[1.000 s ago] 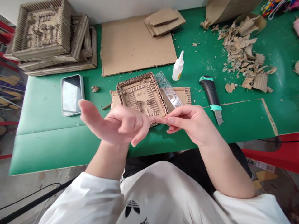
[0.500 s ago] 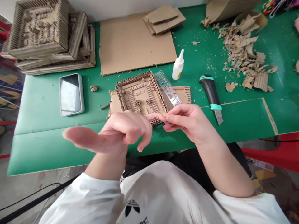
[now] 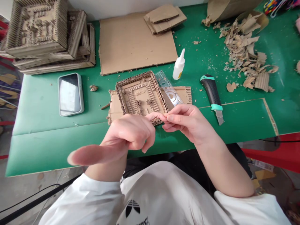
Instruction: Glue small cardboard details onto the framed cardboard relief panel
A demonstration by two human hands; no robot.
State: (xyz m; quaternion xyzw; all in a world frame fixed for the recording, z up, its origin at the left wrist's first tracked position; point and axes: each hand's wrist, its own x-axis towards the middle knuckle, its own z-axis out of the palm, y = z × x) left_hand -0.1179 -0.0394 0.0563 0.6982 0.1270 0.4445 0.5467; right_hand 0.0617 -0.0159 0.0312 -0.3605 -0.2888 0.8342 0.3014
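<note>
- While the left hand [image 3: 132, 132] spreads its thumb and extends 1 finger, the right hand [image 3: 187, 122] pinches that finger's tip.
- Just beyond both hands, the cardboard tray [image 3: 152, 90] lies on a cardboard piece [image 3: 114, 107].
- Right of it, the ruler [image 3: 168, 89], then the knife [image 3: 211, 95]; left, the phone [image 3: 70, 94].
- Farther back, 1 upright bottle [image 3: 178, 68], the cardboard sheet [image 3: 131, 43], stacked trays [image 3: 49, 53] at left, scraps [image 3: 250, 47] at right.

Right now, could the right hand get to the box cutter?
Probably yes. The box cutter lies just beyond the right hand, with only bare green tabletop between. But that hand is pinching a finger of the left hand, and the blade is out.
</note>
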